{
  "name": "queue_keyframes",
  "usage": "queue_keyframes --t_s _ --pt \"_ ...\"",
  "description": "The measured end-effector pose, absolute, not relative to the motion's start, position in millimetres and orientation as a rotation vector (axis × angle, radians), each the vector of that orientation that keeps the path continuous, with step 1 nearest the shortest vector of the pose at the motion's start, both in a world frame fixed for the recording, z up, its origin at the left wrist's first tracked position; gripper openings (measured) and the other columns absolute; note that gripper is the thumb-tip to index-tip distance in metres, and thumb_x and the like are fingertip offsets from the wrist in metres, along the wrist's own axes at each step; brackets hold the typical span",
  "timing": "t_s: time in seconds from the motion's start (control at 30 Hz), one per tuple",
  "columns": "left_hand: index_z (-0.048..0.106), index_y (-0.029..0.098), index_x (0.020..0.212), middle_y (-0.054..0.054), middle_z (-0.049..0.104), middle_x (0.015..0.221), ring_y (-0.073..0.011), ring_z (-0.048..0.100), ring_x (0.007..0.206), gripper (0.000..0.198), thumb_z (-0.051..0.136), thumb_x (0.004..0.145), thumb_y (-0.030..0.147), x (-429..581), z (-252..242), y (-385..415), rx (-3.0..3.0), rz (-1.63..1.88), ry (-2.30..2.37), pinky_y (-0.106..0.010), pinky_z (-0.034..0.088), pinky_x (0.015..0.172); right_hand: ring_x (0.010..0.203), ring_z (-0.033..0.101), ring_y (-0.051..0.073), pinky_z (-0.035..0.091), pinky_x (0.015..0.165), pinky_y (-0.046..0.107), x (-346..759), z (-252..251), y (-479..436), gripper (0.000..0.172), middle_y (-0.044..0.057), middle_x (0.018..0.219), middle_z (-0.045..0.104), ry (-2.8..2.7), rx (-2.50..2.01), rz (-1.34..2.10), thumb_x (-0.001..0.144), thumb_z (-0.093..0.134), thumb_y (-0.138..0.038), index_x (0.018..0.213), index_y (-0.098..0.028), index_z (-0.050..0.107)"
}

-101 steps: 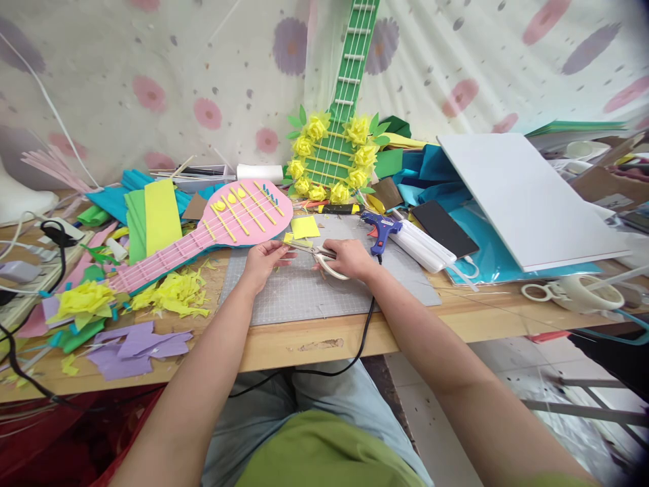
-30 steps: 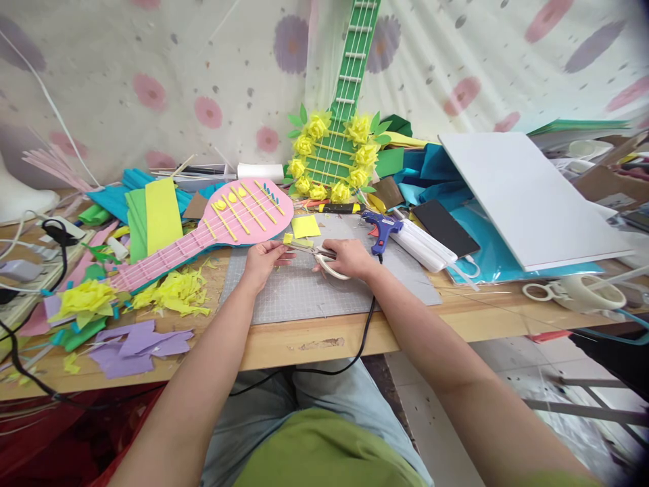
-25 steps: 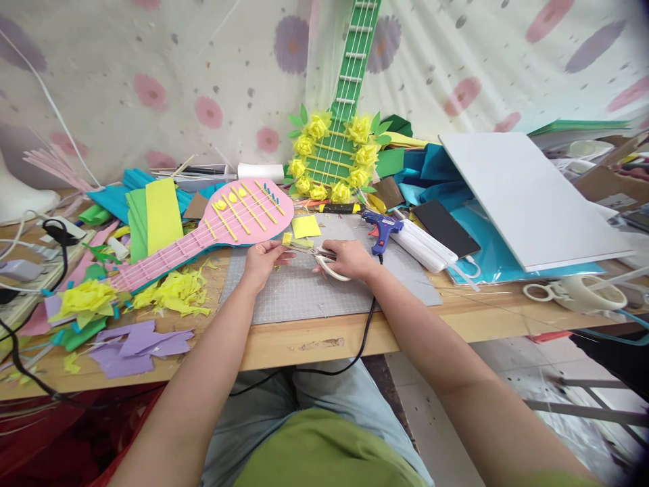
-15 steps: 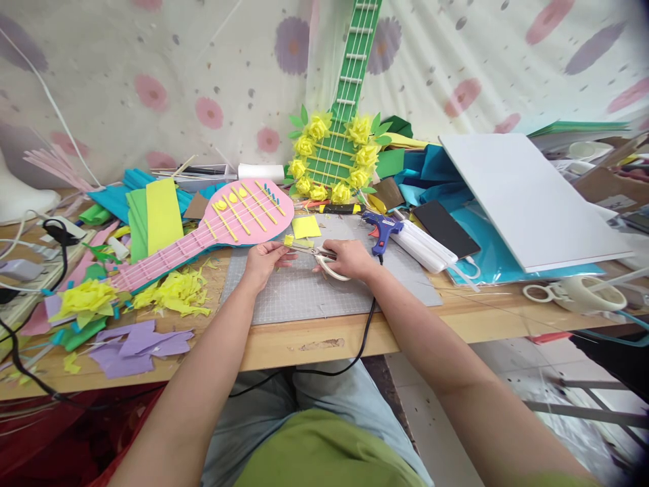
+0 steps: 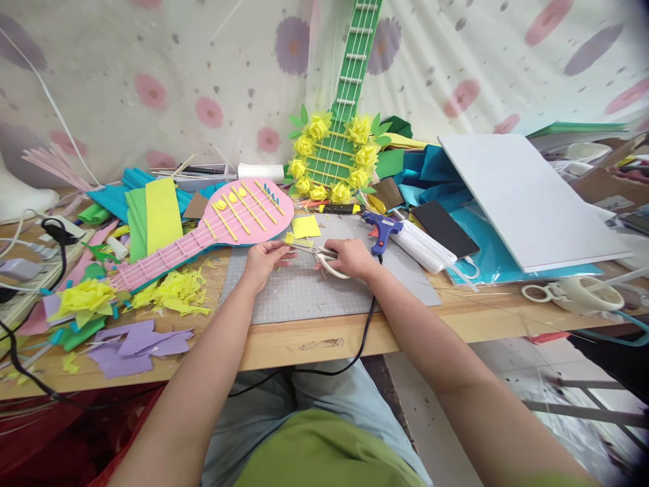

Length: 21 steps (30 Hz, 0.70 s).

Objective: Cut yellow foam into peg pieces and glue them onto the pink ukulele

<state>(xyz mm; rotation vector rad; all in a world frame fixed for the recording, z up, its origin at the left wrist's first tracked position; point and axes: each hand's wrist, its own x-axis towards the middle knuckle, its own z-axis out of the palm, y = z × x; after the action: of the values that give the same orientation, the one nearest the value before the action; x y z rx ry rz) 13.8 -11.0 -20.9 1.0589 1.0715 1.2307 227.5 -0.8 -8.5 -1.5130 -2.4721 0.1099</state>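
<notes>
My right hand (image 5: 349, 258) is closed around the white handles of a pair of scissors (image 5: 330, 265), whose metal blades point left. Opposite it, my left hand (image 5: 266, 262) pinches a small yellow paper piece (image 5: 289, 238) at the blade tips; its lower part is hidden by the fingers. Both hands are over a grey cutting mat (image 5: 299, 304). Just behind the blades lies a square yellow paper pad (image 5: 306, 226). A pink paper guitar (image 5: 253, 213) with yellow strips rests to the left of the mat.
A green paper guitar (image 5: 332, 159) ringed with yellow flowers stands at the back. Right of the mat are a blue glue gun (image 5: 382, 230), a dark phone (image 5: 446, 228) and a white board (image 5: 532, 203). Yellow scraps (image 5: 175, 292) and purple paper (image 5: 136, 348) lie left. A black cable hangs over the front edge.
The small yellow piece at the blade tips has shifted slightly and looks smaller. Both hands stay in nearly the same place, with the scissors still in my right hand.
</notes>
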Motion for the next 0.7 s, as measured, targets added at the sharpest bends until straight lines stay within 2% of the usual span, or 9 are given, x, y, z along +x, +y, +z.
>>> queue_keyframes --t_s 0.37,0.7 --pt "0.062 0.011 0.075 -0.008 0.069 0.08 -0.0215 0.066 0.074 0.028 0.071 0.055 0.029 12.7 -17.8 -12.3 1.094 1.226 1.096 -0.025 0.051 0.052 0.065 0.055 0.016 0.02 0.053 0.025 227.9 -8.0 -0.2 0.044 0.003 0.07 0.064 -2.494 -1.53 0.128 0.071 0.047 -0.061 0.08 -0.02 0.059" --pt "0.06 0.011 0.076 -0.008 0.069 0.078 -0.0213 0.066 0.072 0.036 0.073 0.053 0.036 13.6 -19.1 -11.4 1.107 1.26 1.117 -0.028 0.053 0.057 0.066 0.054 0.015 0.021 0.053 0.024 226.6 -3.8 -3.0 0.046 0.003 0.075 0.064 -2.51 -1.495 0.195 0.069 0.049 -0.064 0.08 -0.02 0.057"
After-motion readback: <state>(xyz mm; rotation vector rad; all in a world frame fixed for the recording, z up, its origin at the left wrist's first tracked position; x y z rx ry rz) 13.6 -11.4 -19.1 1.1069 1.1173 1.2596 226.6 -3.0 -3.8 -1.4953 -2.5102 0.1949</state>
